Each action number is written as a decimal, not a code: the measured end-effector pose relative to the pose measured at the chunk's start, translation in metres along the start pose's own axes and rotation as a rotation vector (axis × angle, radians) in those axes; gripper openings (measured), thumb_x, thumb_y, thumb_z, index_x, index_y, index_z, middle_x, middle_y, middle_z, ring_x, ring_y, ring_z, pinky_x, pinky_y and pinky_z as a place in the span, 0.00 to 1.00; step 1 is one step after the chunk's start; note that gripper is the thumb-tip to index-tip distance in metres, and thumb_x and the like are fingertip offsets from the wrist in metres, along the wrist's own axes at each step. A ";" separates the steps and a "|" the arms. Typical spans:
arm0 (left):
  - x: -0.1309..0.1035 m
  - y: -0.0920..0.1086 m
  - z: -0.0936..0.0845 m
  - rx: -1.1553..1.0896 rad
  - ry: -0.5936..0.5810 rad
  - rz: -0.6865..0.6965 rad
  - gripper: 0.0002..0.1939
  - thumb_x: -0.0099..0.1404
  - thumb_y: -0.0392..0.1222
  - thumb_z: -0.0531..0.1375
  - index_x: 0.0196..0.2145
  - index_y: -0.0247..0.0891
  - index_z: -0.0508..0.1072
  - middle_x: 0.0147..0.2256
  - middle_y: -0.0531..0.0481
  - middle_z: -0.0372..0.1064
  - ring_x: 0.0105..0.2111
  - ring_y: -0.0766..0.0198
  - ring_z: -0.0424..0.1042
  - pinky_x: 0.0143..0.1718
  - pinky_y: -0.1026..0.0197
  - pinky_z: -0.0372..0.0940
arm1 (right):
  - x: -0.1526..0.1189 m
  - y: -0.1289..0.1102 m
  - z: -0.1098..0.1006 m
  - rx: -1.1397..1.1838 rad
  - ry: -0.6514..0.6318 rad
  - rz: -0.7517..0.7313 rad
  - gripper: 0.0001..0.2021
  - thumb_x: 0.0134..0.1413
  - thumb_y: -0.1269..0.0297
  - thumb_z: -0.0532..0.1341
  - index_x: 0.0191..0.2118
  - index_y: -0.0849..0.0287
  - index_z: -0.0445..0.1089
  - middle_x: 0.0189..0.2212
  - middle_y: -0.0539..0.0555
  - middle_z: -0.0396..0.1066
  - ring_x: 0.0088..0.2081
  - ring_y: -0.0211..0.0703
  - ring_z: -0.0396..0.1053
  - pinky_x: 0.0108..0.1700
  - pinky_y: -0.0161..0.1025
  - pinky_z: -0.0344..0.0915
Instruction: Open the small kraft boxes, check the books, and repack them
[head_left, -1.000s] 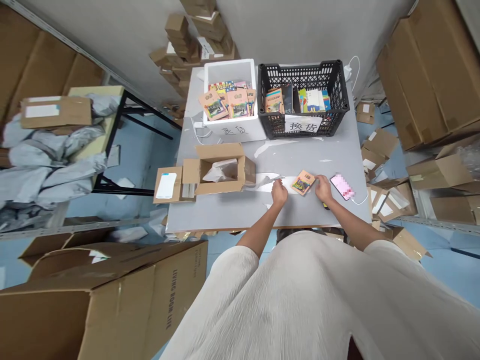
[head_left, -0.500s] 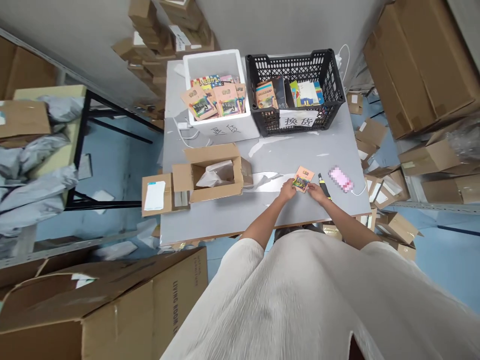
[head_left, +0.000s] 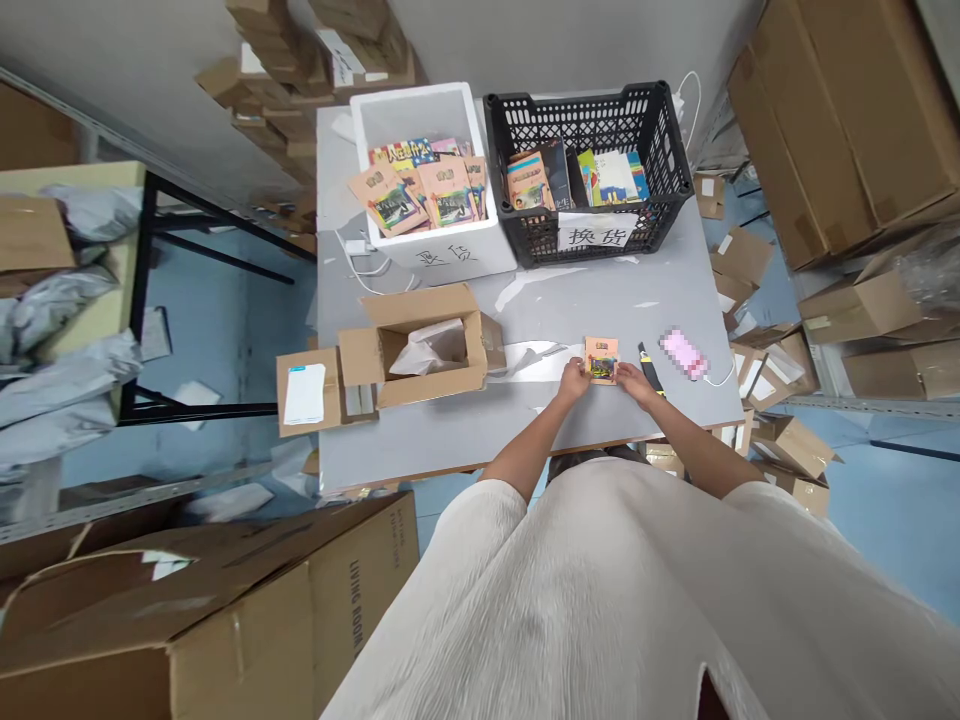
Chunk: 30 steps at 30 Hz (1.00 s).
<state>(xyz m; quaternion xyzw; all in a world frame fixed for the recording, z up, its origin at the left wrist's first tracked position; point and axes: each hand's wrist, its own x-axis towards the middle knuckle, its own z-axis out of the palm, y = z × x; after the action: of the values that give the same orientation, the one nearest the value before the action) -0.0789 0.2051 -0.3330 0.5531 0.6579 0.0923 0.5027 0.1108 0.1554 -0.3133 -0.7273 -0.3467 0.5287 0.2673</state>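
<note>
Book [head_left: 601,346] right of frame centre, cover up. Left hand [head_left: 574,382] pinches its left edge, right hand [head_left: 635,383] its lower right corner; side grip probably keeps it steady, cover readable. Cutter [head_left: 651,371] lies just beside right hand, likely for easy reach. Grey table [head_left: 427,435] bears white patches; bin [head_left: 469,252] and crate [head_left: 517,240] at upper centre. Cartons [head_left: 787,446] crowd both sides of frame.

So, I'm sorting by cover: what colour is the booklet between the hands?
The booklet is mostly peach, with multicoloured artwork; head view.
</note>
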 end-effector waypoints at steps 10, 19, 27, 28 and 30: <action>-0.014 0.004 -0.006 -0.141 0.011 -0.098 0.11 0.68 0.32 0.61 0.46 0.39 0.79 0.42 0.47 0.83 0.40 0.59 0.81 0.47 0.57 0.75 | -0.004 -0.001 0.000 0.028 -0.016 0.127 0.22 0.55 0.59 0.67 0.56 0.56 0.78 0.51 0.59 0.83 0.54 0.53 0.79 0.52 0.45 0.75; -0.025 0.013 -0.022 -0.297 0.151 -0.070 0.09 0.67 0.35 0.63 0.44 0.40 0.80 0.41 0.48 0.83 0.42 0.58 0.80 0.50 0.56 0.74 | -0.013 -0.032 -0.007 0.113 0.043 -0.058 0.12 0.52 0.57 0.72 0.41 0.56 0.78 0.35 0.54 0.84 0.38 0.50 0.80 0.46 0.45 0.77; -0.036 0.047 -0.012 -0.495 0.100 0.160 0.14 0.68 0.53 0.68 0.34 0.39 0.81 0.34 0.47 0.81 0.39 0.56 0.78 0.47 0.57 0.71 | -0.034 -0.057 0.003 -0.400 0.126 -0.521 0.08 0.63 0.62 0.65 0.44 0.54 0.82 0.40 0.57 0.85 0.45 0.53 0.80 0.50 0.44 0.72; -0.036 0.050 -0.012 -0.508 0.117 0.152 0.16 0.69 0.54 0.67 0.32 0.39 0.80 0.31 0.48 0.79 0.37 0.56 0.78 0.45 0.57 0.71 | -0.037 -0.059 0.004 -0.491 0.119 -0.604 0.09 0.64 0.63 0.64 0.45 0.54 0.82 0.40 0.58 0.85 0.46 0.55 0.79 0.53 0.46 0.70; -0.036 0.053 -0.014 -0.552 0.153 0.099 0.18 0.69 0.55 0.67 0.28 0.40 0.77 0.27 0.50 0.75 0.34 0.58 0.76 0.41 0.58 0.70 | -0.040 -0.061 0.005 -0.605 0.073 -0.730 0.10 0.66 0.64 0.63 0.47 0.55 0.83 0.43 0.60 0.85 0.49 0.57 0.78 0.57 0.49 0.68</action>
<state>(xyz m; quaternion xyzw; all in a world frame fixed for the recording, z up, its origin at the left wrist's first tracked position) -0.0605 0.2015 -0.2706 0.4185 0.6160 0.3335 0.5781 0.0847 0.1619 -0.2452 -0.6212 -0.7082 0.2496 0.2240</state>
